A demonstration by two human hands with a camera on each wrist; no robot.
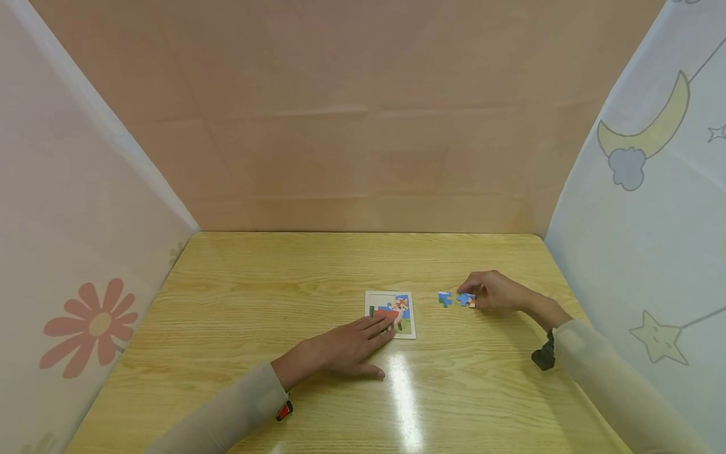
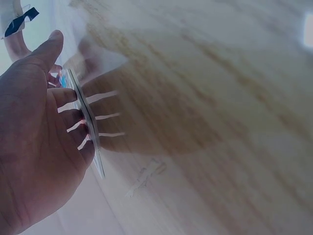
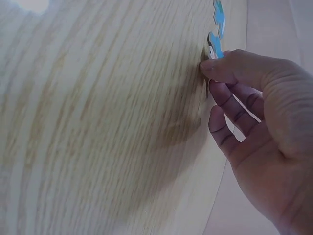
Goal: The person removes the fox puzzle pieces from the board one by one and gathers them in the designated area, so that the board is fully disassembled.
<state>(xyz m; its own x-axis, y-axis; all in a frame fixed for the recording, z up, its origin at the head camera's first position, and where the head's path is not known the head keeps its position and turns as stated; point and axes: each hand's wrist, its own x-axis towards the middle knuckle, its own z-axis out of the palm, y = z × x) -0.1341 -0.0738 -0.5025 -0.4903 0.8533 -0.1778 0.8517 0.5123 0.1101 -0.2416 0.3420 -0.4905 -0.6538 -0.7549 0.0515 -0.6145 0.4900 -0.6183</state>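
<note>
The left hand [image 1: 347, 348] rests, fingers straight, on the puzzle board [image 1: 381, 301] mid-table, and the right hand [image 1: 495, 291] pinches a blue piece [image 1: 466, 299] farther right, near another piece [image 1: 444, 299].

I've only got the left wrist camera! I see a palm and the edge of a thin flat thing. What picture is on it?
Observer: The head view shows a puzzle board with an orange animal on it.
Child: Ooh! What's the right hand up to?
Observer: It holds a mostly blue puzzle piece.
Child: Are there any more pieces near that one?
Observer: Yes, one loose piece lies on the table just to its left, with a small gap between them.
</note>
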